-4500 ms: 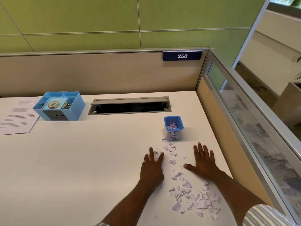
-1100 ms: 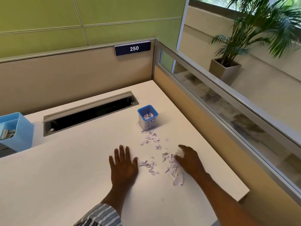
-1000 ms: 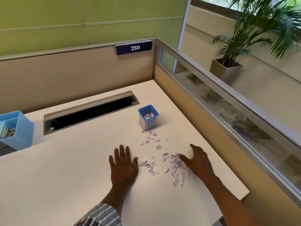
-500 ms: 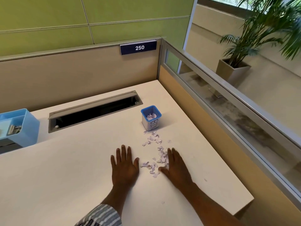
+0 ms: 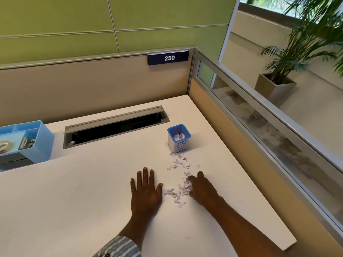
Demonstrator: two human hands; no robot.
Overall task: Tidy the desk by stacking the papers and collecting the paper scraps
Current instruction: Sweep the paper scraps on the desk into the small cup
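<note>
From the head view, the person is leaning over a white desk with both forearms reaching forward. The left hand is lying palm down on the desk, with its fingers straight, slightly spread and holding nothing. A striped sleeve is showing at that arm's near end.

The right hand is sitting low on the desk just to the right. It is blurred, but its fingers are looking fairly straight and are pointing up and to the left. They are touching the edge of the paper scraps rather than wrapping round any of them.

The scraps are lying loose on the desk. The thickest bunch is sitting between the two hands, against the right fingertips. A thinner trail is running away from the person up to the foot of a small bin. This bin is standing upright beyond the hands. It has a blue rim and a white label with hand-drawn letters, and more scraps are showing inside it.

A long open cable slot is lying across the far part of the desk. At the left edge, a blue desk tray is holding small office items in its compartments. A dark plate reading 250 is hanging on the beige partition behind. A potted palm is standing beyond the glass side panel on the right.
</note>
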